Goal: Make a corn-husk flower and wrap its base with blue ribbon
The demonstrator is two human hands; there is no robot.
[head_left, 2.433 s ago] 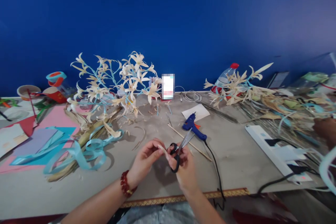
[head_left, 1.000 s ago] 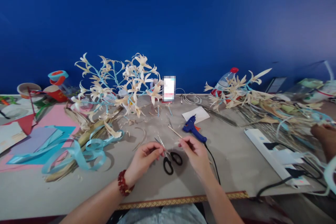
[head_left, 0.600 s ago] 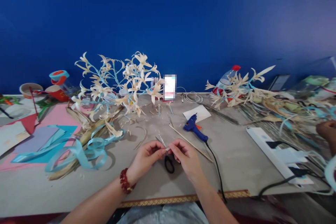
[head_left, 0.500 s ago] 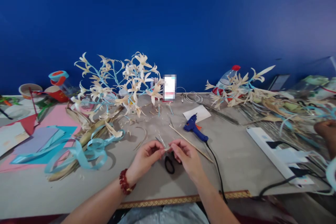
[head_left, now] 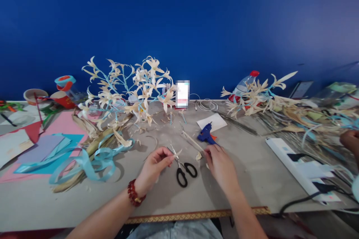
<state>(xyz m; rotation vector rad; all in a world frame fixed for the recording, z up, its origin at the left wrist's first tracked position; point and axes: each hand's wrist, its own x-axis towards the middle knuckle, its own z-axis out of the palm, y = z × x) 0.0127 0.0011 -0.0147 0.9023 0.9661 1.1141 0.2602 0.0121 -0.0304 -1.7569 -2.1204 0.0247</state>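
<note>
While both hands hover low over the grey worktop (head_left: 252, 171), the left hand (head_left: 155, 164) pinches a small pale petal strip (head_left: 177, 153) btwn thumb & fingertips, just left of the black-handled scissors (head_left: 183, 170) lying flat at near centre. Right hand (head_left: 220, 164) has fingers curled together on a thin stick (head_left: 192, 141), w/ a cream scrap (head_left: 199, 156) just beside it. Blue glue gun (head_left: 206, 135) sits just beyond. Cream flower branch (head_left: 131, 89) far left; light-blue ribbon (head_left: 92, 158) near left.
</note>
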